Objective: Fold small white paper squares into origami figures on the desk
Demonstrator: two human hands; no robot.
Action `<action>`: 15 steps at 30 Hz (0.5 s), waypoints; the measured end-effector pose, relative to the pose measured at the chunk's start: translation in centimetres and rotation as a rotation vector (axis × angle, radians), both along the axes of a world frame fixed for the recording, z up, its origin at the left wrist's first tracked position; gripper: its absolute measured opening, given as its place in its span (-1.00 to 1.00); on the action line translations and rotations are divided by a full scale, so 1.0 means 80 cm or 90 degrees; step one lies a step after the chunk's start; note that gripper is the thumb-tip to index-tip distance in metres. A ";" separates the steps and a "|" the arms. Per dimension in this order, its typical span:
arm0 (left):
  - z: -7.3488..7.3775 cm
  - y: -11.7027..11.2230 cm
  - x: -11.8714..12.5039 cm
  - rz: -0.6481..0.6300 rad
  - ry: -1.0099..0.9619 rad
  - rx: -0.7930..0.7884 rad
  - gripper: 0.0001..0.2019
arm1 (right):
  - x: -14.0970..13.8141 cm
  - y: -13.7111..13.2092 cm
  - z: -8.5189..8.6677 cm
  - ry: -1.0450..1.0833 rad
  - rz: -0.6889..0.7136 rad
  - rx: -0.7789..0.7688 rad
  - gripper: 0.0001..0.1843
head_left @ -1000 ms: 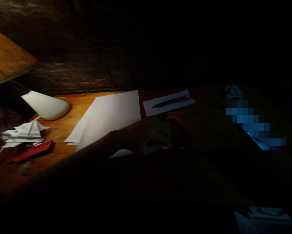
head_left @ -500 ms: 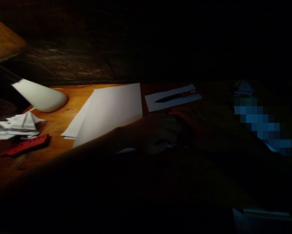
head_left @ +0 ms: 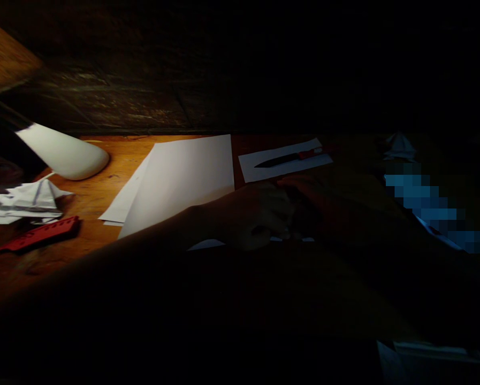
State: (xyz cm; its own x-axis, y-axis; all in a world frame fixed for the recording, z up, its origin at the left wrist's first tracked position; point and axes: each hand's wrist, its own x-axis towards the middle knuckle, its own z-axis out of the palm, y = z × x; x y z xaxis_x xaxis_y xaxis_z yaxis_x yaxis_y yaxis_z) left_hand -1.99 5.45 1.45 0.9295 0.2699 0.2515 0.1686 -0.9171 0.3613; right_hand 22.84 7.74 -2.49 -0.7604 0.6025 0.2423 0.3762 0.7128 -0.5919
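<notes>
Deep shadow covers both hands, which meet at the middle of the wooden table. My left hand point(head_left: 259, 214) has its fingers curled down and closed on paper point(head_left: 277, 239), of which only small white slivers show below the fingertips. Close against it, my right hand point(head_left: 314, 200) bends its fingers inward over the same spot; its grip is mostly lost in the dark. Beyond the hands, a knife point(head_left: 280, 159) with a dark blade and red handle lies on a small white paper strip point(head_left: 250, 172). Large white sheets point(head_left: 183, 176) lie overlapped under and behind my left forearm.
On the left stand a lamp with a white base point(head_left: 67, 152) and tan shade point(head_left: 5, 56), a folded paper piece point(head_left: 35, 200) and a red slotted object point(head_left: 41, 235). Another folded paper point(head_left: 400, 147) and a blurred blue-lit item point(head_left: 432, 206) lie right. A dark wall rises behind.
Both hands stay together in nearly the same place, with slight finger movement. A little more of the white slivers shows beneath them. The view has shifted slightly.
</notes>
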 end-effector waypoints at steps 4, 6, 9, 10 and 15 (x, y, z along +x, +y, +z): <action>0.004 0.002 -0.008 -0.009 0.028 -0.044 -0.59 | 0.003 0.003 0.005 -0.025 0.013 -0.007 -0.14; 0.005 0.002 -0.011 -0.014 0.029 -0.066 -0.53 | 0.004 0.003 0.007 -0.033 0.011 -0.019 -0.13; 0.006 0.003 -0.013 -0.023 0.013 -0.094 -0.54 | 0.007 0.004 0.005 -0.034 0.017 -0.012 -0.12; 0.006 0.003 -0.013 -0.024 0.009 -0.100 -0.56 | 0.009 0.005 0.003 -0.033 0.020 -0.006 -0.11; 0.004 0.004 -0.012 -0.008 0.009 -0.122 -0.54 | 0.014 0.004 0.001 -0.039 0.024 -0.020 -0.13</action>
State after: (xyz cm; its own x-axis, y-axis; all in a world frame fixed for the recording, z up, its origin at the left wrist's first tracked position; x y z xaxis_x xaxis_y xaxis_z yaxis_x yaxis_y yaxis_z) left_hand -2.99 5.77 1.74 0.9364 0.2995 0.1831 0.1639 -0.8342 0.5265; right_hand 23.98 8.09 -2.41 -0.7956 0.5794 0.1768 0.3850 0.7090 -0.5909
